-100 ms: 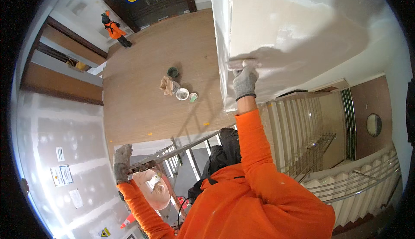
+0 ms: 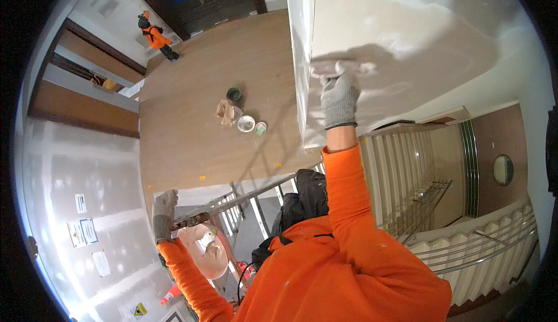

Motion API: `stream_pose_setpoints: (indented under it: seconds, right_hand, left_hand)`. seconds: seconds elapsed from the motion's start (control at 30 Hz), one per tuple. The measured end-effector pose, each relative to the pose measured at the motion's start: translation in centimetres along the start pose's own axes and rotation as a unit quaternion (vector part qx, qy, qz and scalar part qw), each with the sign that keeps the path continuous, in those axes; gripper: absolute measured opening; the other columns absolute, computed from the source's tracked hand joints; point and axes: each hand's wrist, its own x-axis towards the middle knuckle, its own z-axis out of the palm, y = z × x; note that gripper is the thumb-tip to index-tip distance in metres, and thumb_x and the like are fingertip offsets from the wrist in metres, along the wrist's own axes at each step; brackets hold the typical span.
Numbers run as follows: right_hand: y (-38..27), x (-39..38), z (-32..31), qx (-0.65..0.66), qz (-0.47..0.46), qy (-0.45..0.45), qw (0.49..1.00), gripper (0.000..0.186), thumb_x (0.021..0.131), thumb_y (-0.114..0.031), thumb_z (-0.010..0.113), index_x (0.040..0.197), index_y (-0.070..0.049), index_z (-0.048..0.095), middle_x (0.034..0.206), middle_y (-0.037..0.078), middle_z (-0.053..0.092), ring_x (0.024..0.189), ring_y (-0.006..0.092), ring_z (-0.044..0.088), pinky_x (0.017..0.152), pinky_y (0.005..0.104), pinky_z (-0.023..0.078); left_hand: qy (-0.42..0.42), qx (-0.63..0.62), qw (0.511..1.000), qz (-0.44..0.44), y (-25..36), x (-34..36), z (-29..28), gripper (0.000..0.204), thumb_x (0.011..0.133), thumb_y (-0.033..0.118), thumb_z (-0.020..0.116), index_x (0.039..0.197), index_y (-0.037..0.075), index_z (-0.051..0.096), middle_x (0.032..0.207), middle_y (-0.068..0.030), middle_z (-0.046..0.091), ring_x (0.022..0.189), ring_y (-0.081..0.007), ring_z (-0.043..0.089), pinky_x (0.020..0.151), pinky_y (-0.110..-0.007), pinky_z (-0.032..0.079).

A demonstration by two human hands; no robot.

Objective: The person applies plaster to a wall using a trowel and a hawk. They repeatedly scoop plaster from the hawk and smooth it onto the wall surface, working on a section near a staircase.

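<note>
My right hand (image 2: pixel 340 98), in a grey knitted glove, grips the handle of a smeared plastering trowel (image 2: pixel 324 68). The trowel lies against the pale plastered wall (image 2: pixel 395 8), close to its left corner edge. Down at the left, my gloved left hand (image 2: pixel 165 208) is closed at the end of the metal ladder (image 2: pixel 256 193). What its fingers hold is hidden from here. Beside that hand, a dirty brown piece (image 2: pixel 192 222) sits above a pinkish-white bucket (image 2: pixel 202 258) with a tool inside.
On the brown floor below stand a white tub (image 2: pixel 246 124), a smaller tub (image 2: pixel 261 128), a dark bucket (image 2: pixel 233 94) and a paper bag (image 2: pixel 224 112). A co-worker in orange (image 2: pixel 156 36) stands by the far left wall. Stairs with metal railings (image 2: pixel 476 258) descend at the right.
My right hand and the trowel have slid up and to the right along the wall. The left hand has stayed nearly still.
</note>
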Motion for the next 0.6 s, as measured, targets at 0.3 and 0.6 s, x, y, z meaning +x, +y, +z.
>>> stream_pose_setpoints:
  seconds: [0.3, 0.6]
  right_hand:
    - [-0.6, -2.5, -6.2, -0.033, -0.014, 0.071, 0.997, 0.011, 0.101, -0.015, 0.062, 0.093, -0.008, 0.057, 0.081, 0.002, 0.059, 0.069, 0.0139, 0.057, 0.08, 0.0362, 0.054]
    - [8.9, 5.4, -9.0, -0.22, -0.06, 0.085, 0.97, 0.02, 0.1, -0.01, 0.06, 0.118, -0.002, 0.057, 0.091, 0.009, 0.065, 0.068, 0.0211, 0.063, 0.068, 0.037, 0.056]
  left_hand:
    - [-0.002, 0.004, 1.0, -0.007, 1.2, -0.6, -1.1, 0.049, 0.102, 0.039, 0.059, 0.112, -0.007, 0.072, 0.091, -0.0115, 0.072, 0.085, -0.0191, 0.065, 0.079, -0.035, 0.053]
    - [0.007, 0.006, 0.999, -0.037, 0.4, -0.4, -0.6, 0.048, 0.102, 0.039, 0.059, 0.107, -0.006, 0.072, 0.083, -0.0089, 0.069, 0.077, -0.0181, 0.061, 0.075, -0.034, 0.051]
